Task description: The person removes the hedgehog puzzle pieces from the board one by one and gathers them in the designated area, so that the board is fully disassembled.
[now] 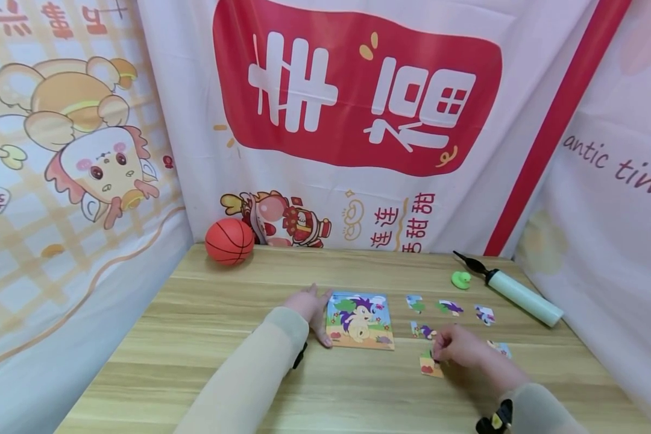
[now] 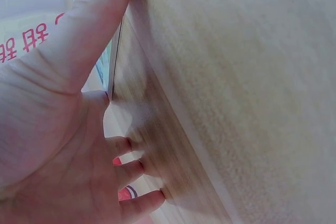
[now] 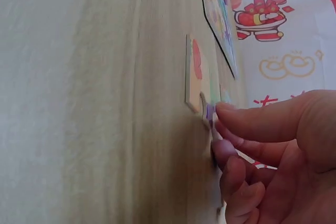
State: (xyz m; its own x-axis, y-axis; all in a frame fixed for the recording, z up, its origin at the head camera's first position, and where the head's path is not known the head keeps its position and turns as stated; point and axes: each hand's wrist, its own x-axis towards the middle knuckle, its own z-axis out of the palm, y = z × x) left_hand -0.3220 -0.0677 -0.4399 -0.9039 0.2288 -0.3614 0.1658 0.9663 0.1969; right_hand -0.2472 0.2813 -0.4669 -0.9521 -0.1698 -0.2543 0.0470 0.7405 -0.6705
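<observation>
A square picture board [image 1: 360, 337] with a purple-haired cartoon hedgehog lies flat on the table. My left hand [image 1: 310, 310] rests at its left edge, thumb and fingers spread; in the left wrist view the left hand [image 2: 68, 129] touches the board's edge. To the board's right, my right hand [image 1: 461, 346] pinches a small jigsaw piece [image 3: 210, 113] between thumb and fingers, its purple part showing and most of it hidden. Right beside that lies a jigsaw piece with a red shape [image 1: 430, 366], seen also in the right wrist view.
Several loose pieces lie beyond the right hand, among them a purple-and-green piece [image 1: 450, 307] and a flowered piece [image 1: 485, 314]. Farther back are a green toy duck [image 1: 460, 279], a hand pump [image 1: 523, 296] and a red ball [image 1: 229, 242]. Printed cloths [image 1: 358, 205] hang around the table.
</observation>
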